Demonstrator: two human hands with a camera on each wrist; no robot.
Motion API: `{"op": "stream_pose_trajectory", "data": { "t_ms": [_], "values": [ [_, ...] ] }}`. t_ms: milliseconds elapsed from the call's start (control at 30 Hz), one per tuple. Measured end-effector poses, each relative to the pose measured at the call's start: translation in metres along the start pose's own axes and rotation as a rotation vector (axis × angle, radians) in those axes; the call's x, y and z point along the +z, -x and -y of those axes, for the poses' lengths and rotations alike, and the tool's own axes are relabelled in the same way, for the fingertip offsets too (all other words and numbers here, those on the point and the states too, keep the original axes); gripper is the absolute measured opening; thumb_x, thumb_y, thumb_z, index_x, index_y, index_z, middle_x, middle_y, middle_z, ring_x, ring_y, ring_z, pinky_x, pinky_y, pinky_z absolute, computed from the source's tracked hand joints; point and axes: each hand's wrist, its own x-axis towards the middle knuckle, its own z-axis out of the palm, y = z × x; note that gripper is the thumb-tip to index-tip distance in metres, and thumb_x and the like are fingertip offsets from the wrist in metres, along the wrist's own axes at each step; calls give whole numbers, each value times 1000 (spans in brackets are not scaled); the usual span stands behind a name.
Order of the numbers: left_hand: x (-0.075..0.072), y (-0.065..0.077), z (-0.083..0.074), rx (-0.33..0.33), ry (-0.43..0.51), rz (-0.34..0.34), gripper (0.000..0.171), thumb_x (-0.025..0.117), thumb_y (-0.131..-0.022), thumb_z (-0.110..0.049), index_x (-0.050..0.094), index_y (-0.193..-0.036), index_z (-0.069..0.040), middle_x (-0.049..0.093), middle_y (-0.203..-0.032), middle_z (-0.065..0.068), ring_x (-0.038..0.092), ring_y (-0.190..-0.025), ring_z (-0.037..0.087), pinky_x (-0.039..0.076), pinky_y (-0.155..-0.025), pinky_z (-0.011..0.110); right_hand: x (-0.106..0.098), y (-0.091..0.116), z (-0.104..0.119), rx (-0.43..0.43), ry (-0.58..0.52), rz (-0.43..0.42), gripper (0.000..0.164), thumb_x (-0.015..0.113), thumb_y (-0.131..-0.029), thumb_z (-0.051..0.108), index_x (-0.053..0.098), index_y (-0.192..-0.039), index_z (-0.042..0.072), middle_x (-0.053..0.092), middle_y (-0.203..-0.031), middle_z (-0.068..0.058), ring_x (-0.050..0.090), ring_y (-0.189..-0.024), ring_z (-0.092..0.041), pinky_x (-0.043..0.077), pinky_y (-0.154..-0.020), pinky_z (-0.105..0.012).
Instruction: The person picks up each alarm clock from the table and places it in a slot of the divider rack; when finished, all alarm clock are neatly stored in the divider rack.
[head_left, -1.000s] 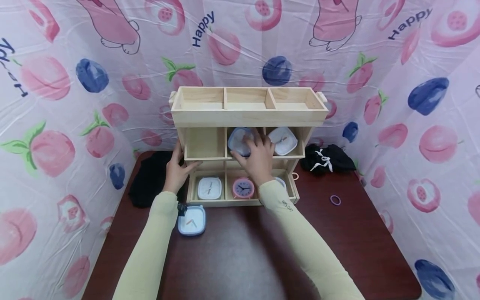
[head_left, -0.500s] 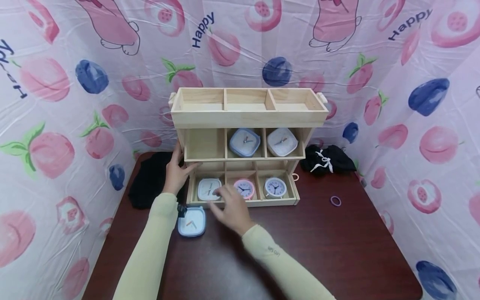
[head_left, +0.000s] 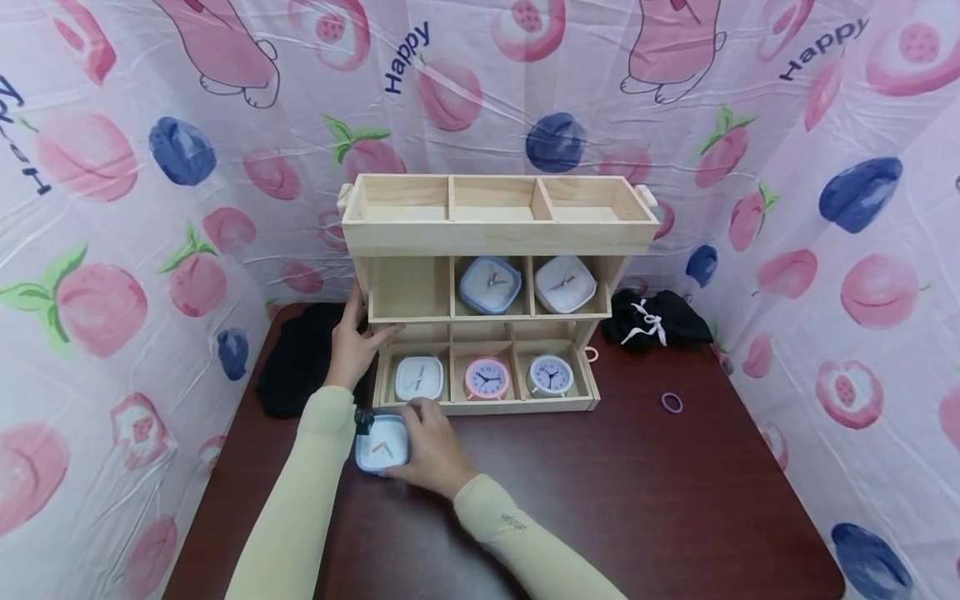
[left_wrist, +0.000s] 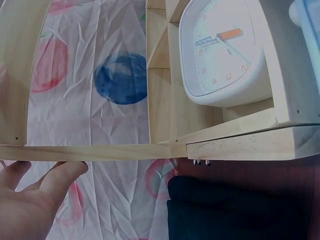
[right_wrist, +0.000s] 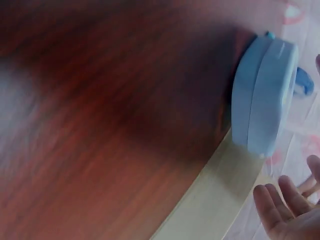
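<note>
My right hand (head_left: 435, 450) reaches around the right side of a light-blue alarm clock (head_left: 382, 443) lying face up on the table. In the right wrist view the fingers (right_wrist: 272, 207) are spread, with a gap between them and the clock (right_wrist: 265, 95). My left hand (head_left: 354, 346) rests against the left side of a wooden tiered box (head_left: 498, 237); in the left wrist view its fingertips (left_wrist: 75, 169) touch the side board. The middle tier bears a blue clock (head_left: 490, 285) and a white clock (head_left: 565, 284). Its left compartment has no clock.
Below, the drawer carries a white square clock (head_left: 419, 378), a pink clock (head_left: 487, 378) and a white round clock (head_left: 551, 376). Black cloth (head_left: 300, 358) lies left of the box, a black pouch (head_left: 656, 318) to the right. A purple ring (head_left: 672, 403) sits on the table.
My right hand has left the blue clock in the middle tier and moved down and left to the light-blue clock on the table. My left hand has stayed at the box.
</note>
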Motion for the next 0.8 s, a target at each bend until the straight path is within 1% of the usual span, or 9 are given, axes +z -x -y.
{"op": "stream_pose_trajectory", "data": {
  "t_ms": [100, 200, 300, 400, 467, 567, 667, 800],
  "values": [
    [0, 0, 0, 5, 0, 1, 108, 85, -93, -18, 15, -169, -51, 32, -175, 7, 38, -158, 35, 41, -124, 60, 8, -1, 6, -16, 49, 22, 100, 99, -66, 59, 56, -147, 19, 53, -146, -6, 53, -132, -22, 52, -115, -39],
    [0, 0, 0, 4, -2, 1, 109, 86, -93, -18, 15, -169, -51, 33, -175, 9, 39, -157, 35, 41, -124, 59, 17, -1, 9, -18, 69, 53, 101, 99, -65, 60, 56, -147, 19, 51, -150, -7, 52, -135, -22, 52, -116, -40],
    [0, 0, -1, 6, 0, 1, 110, 86, -92, -17, 15, -169, -50, 32, -175, 10, 40, -157, 35, 42, -124, 58, 25, -2, 9, -5, 52, 61, 99, 99, -67, 58, 55, -146, 18, 48, -152, -8, 55, -135, -23, 52, -117, -39],
    [0, 0, -1, 6, 3, 0, 111, 86, -92, -16, 15, -170, -48, 32, -175, 10, 40, -157, 35, 42, -124, 58, 30, -3, 8, 12, 15, 44, 94, 100, -68, 52, 56, -144, 17, 49, -150, -8, 59, -130, -23, 54, -115, -37],
    [0, -1, -1, 2, 5, 1, 111, 86, -92, -15, 14, -170, -47, 31, -175, 10, 40, -157, 35, 42, -124, 58, 32, -3, 7, 16, -5, 28, 95, 101, -67, 47, 56, -144, 16, 50, -148, -9, 59, -129, -23, 54, -114, -36],
    [0, -1, -1, -1, 8, -1, 111, 86, -92, -14, 14, -171, -46, 32, -175, 11, 40, -157, 35, 42, -124, 57, 32, -3, 5, -4, 0, 15, 102, 103, -64, 44, 54, -149, 15, 51, -147, -10, 58, -129, -24, 55, -113, -36],
    [0, 0, -1, -6, 11, -2, 111, 86, -92, -14, 15, -171, -45, 32, -175, 12, 40, -157, 35, 42, -124, 57, 28, -1, 2, -53, 58, 26, 110, 103, -64, 45, 50, -154, 12, 53, -150, -10, 55, -130, -26, 54, -112, -36],
    [0, 0, -1, -14, 15, 1, 111, 86, -92, -13, 15, -171, -45, 31, -175, 11, 39, -158, 35, 42, -124, 56, 19, 6, -4, -112, 151, 72, 112, 101, -65, 48, 50, -156, 8, 58, -151, -10, 55, -129, -27, 54, -111, -34]
  ]
}}
